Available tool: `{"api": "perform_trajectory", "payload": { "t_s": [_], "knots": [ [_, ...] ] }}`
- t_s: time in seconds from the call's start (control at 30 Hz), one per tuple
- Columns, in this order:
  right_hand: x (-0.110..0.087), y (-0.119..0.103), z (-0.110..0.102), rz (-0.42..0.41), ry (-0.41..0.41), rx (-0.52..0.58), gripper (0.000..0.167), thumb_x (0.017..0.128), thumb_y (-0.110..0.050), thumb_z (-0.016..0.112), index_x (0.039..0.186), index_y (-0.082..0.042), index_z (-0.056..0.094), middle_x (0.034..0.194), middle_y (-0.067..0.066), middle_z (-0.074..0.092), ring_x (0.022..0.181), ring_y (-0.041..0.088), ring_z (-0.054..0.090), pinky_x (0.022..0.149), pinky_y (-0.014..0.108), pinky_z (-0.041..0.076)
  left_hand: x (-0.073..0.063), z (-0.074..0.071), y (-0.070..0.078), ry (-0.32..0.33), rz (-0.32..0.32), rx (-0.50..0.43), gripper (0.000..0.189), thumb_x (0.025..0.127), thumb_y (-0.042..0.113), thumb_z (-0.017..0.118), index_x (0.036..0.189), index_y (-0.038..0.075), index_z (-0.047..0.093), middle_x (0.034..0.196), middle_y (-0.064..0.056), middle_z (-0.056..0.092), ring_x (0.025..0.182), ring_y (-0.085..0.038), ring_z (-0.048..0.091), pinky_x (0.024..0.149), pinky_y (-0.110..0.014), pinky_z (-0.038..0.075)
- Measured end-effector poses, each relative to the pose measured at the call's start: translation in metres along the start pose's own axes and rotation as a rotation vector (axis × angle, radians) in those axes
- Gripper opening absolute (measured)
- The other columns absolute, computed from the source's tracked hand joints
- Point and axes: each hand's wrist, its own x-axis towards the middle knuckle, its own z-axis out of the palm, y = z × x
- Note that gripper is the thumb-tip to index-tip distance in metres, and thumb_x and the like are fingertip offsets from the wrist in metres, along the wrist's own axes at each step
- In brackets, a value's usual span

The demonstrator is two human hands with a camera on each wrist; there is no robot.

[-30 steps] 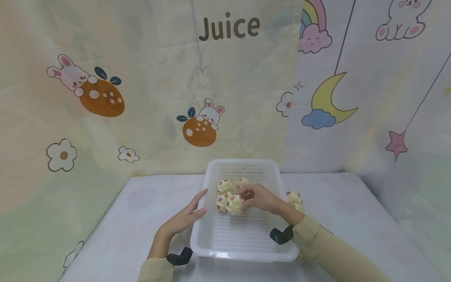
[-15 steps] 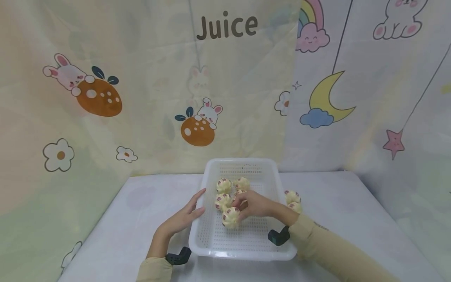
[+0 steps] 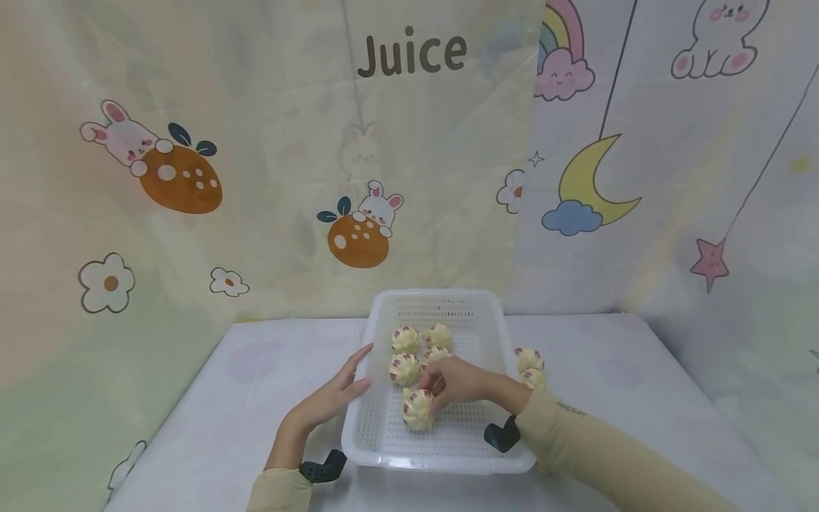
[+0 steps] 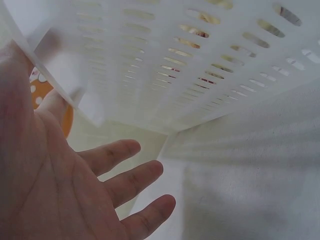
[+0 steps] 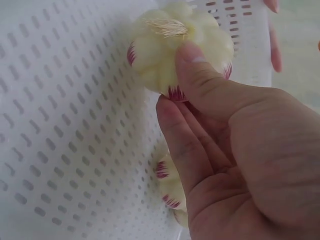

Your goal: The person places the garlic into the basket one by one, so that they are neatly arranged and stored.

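Inside the white plastic basket (image 3: 441, 462), my right hand (image 3: 457, 380) pinches a garlic bulb (image 3: 417, 410) between thumb and fingers. The right wrist view shows this pale, purple-streaked garlic bulb (image 5: 155, 55) with its tuft of roots by my thumb. Several similar bulbs, such as one garlic bulb (image 3: 405, 370), sit behind it in the basket, and my right hand partly covers one of them. My left hand (image 3: 323, 402) rests at the basket's left rim. In the left wrist view, the left hand (image 4: 65, 165) has its fingers spread, beside the slotted basket wall (image 4: 150, 65).
Outside the basket's right wall, more garlic bulbs (image 3: 530, 359) lie on the white table (image 3: 269, 377), partly hidden by my right forearm. A printed cloth backdrop (image 3: 281, 142) hangs behind the table. Dark devices (image 3: 324, 467) are strapped to both wrists.
My right hand has moved toward me with the garlic bulb, from the group of bulbs to a spot nearer the front of the basket. The left hand stays at the rim.
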Motion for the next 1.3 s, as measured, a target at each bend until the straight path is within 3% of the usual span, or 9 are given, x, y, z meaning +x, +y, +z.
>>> {"api": "perform_trajectory", "payload": {
  "t_s": [0.4,0.73,1.1,1.3],
  "knots": [
    [0.004,0.002,0.003,-0.008,0.013,-0.081,0.031,0.071,-0.014,0.082,0.097,-0.011,0.066,0.093,-0.001,0.068,0.091,0.017,0.069,0.077,0.025,0.055,0.000,0.000,-0.001,0.006,-0.002,-0.002,0.065,0.097,0.038,0.048,0.149,0.043,0.010,0.161,-0.005,0.004,0.142,-0.046,0.018,0.101,-0.069,0.030],
    [0.005,0.002,0.003,-0.014,0.031,-0.127,0.028,0.078,-0.020,0.078,0.103,-0.015,0.067,0.098,-0.002,0.069,0.089,0.012,0.067,0.077,0.023,0.053,0.000,0.000,0.000,0.014,-0.005,0.024,0.063,0.099,0.034,0.046,0.149,0.043,0.009,0.161,-0.005,0.001,0.144,-0.047,0.009,0.102,-0.071,0.024],
    [0.007,-0.006,0.009,-0.073,0.091,-0.169,0.029,0.079,-0.025,0.077,0.101,-0.009,0.070,0.094,0.001,0.071,0.083,0.010,0.067,0.071,0.020,0.052,-0.001,0.001,-0.004,-0.004,0.006,-0.001,0.064,0.098,0.040,0.047,0.149,0.043,0.009,0.160,-0.007,0.007,0.139,-0.044,0.029,0.099,-0.066,0.036],
    [0.013,-0.014,0.014,-0.141,0.127,-0.232,0.021,0.079,-0.017,0.077,0.096,-0.007,0.070,0.089,0.002,0.072,0.079,0.011,0.067,0.070,0.019,0.052,-0.002,-0.001,-0.002,0.005,0.006,0.012,0.062,0.099,0.037,0.045,0.149,0.044,0.010,0.161,-0.004,0.005,0.144,-0.044,0.015,0.104,-0.068,0.027]
  ]
}}
